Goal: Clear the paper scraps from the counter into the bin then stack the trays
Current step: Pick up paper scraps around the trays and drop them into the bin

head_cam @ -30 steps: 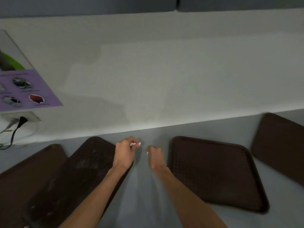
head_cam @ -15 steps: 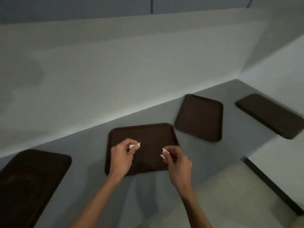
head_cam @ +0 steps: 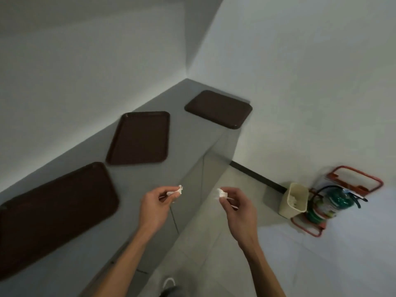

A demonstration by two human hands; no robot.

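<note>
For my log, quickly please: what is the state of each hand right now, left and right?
left hand: closed, pinches a paper scrap.
right hand: closed, pinches a second paper scrap.

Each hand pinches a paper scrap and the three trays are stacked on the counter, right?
No: in the head view the near tray, middle tray and far tray lie apart on the counter. The left hand and right hand each pinch a scrap.
</note>
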